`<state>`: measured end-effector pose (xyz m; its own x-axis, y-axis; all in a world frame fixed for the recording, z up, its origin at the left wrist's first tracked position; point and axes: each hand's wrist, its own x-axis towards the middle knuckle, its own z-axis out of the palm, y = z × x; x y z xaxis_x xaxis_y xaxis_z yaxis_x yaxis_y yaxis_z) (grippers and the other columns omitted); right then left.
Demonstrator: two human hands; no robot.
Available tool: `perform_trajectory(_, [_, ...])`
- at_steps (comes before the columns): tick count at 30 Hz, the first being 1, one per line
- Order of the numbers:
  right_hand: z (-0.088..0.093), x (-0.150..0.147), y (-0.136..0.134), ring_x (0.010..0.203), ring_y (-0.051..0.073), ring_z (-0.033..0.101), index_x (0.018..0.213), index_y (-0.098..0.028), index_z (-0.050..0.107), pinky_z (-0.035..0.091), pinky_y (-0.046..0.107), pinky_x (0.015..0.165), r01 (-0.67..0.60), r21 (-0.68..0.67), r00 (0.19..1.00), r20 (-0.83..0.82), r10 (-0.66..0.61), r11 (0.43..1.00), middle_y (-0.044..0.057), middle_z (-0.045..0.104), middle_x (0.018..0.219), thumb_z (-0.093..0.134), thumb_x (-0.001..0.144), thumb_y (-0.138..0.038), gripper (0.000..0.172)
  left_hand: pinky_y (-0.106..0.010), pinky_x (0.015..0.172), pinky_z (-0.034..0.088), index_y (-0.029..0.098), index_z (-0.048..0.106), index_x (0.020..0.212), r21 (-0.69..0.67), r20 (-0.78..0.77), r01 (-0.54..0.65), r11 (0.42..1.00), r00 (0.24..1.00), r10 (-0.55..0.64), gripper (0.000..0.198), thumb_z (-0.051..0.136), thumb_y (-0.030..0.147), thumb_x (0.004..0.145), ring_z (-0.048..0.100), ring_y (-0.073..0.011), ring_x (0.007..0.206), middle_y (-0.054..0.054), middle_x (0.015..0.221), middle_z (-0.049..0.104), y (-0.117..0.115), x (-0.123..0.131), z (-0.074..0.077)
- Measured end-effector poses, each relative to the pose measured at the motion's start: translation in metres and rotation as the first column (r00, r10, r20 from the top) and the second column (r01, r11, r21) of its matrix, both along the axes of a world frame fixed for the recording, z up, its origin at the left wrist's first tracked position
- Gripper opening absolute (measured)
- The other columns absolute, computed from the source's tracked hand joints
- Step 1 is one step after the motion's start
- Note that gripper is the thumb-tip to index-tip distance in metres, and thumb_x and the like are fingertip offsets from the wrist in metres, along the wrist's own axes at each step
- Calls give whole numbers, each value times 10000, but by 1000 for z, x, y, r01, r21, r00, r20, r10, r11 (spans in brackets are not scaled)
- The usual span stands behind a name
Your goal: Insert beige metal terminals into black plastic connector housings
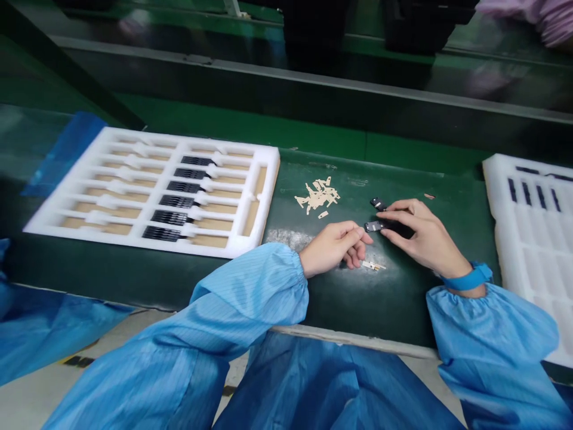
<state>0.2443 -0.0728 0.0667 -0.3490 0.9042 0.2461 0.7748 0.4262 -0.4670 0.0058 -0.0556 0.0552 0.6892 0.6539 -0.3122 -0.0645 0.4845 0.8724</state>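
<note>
My right hand (418,230) pinches a small black part (374,226) between thumb and fingers, just above the green bench. A second black part (378,204) lies just beyond it, by my right fingertips. My left hand (335,246) is to the left, its fingers curled and thumb pressed against the index finger; whatever they may hold is too small to make out. Small white-and-gold pieces (373,265) rest on the bench below the fingertips of my left hand. Farther back lies a loose pile of cream-coloured pieces (320,194).
A white foam tray (179,143) with several black parts in its slots stands at the left, beside a blue sheet (67,152). Another foam tray (521,239) with black strips is at the right. A person's pink sleeve (557,21) shows at the top right.
</note>
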Motion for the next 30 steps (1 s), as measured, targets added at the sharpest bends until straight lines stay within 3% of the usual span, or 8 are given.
perform_trajectory(3, [-1,-1,-1,1051,268,637,1193,-270,693,502,455,929,-105,-13,993,56,105,994,71,705,1189,563,997,-263,236,-162,495,475,108,581,931,-3,3,-2,1000,1000,2,268,491,334,1041,604,-75,503,-3,654,616,0,0,2])
perform_trajectory(5, [-1,-2,-1,981,257,646,1145,-258,693,510,433,884,-90,12,995,48,89,996,66,727,1125,576,993,-265,192,-158,487,469,109,576,921,-12,0,0,1000,1000,0,260,483,318,1044,601,-72,497,1,652,613,0,1,3])
perform_trajectory(8, [-1,-4,-1,871,239,634,1056,-250,688,515,403,810,114,109,993,-25,-112,987,58,723,1042,649,944,-283,123,-153,482,466,110,569,917,-29,1,3,1000,1000,-3,244,442,268,1054,602,-68,496,6,655,606,1,2,3])
perform_trajectory(12, [-7,-9,5,750,228,569,1000,-246,656,488,383,717,443,224,897,-101,-431,868,51,688,929,689,889,-291,123,-162,470,466,109,571,910,-33,0,4,999,1000,-4,252,402,224,1057,598,-74,490,4,653,602,0,3,2])
perform_trajectory(17, [-21,-13,10,809,251,564,930,-227,598,475,394,768,334,196,932,79,-354,922,59,666,897,679,875,-297,120,-166,473,468,110,577,913,-24,9,-2,1000,1000,2,250,411,233,1054,601,-76,493,1,663,610,0,3,1])
perform_trajectory(21, [-25,-9,9,802,252,562,947,-217,590,466,380,742,301,217,931,146,-335,929,63,649,872,644,880,-285,110,-162,469,467,104,577,919,-20,-2,9,1000,1000,-9,253,397,222,1052,599,-72,492,2,664,607,1,3,1])
perform_trajectory(27, [-19,3,12,708,210,606,940,-207,650,474,343,685,404,116,914,-3,-407,907,39,676,822,655,842,-287,126,-161,479,465,106,577,926,-28,0,5,1000,1000,-5,241,442,265,1048,602,-72,501,3,669,606,0,2,2])
perform_trajectory(30, [-18,11,14,797,237,630,903,-209,690,483,375,750,402,139,915,-10,-404,905,61,709,885,637,880,-313,119,-156,483,465,108,578,929,-23,-7,10,1000,1000,-11,245,434,265,1051,602,-67,504,5,669,605,0,2,3])
